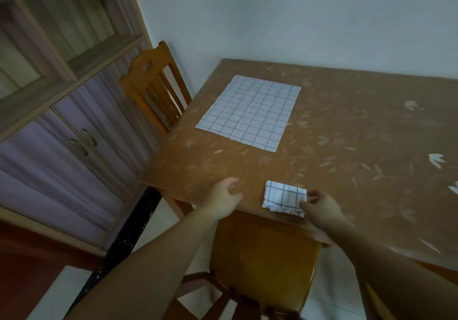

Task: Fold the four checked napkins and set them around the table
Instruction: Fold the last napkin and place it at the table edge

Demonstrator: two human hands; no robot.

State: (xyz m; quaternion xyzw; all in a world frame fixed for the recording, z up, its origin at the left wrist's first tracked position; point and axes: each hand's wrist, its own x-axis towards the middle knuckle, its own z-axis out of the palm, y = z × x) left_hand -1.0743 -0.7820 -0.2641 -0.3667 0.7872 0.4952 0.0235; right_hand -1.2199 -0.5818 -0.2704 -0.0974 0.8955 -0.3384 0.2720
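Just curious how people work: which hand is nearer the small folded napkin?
The right hand: its fingers touch the folded napkin at its right edge. The left hand rests on the table, apart from the napkin, to its left.

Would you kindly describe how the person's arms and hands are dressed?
Both forearms are bare, with no sleeves in view. The left hand and right hand are ungloved, and no rings, watch or bracelets are visible, though the picture is slightly blurred.
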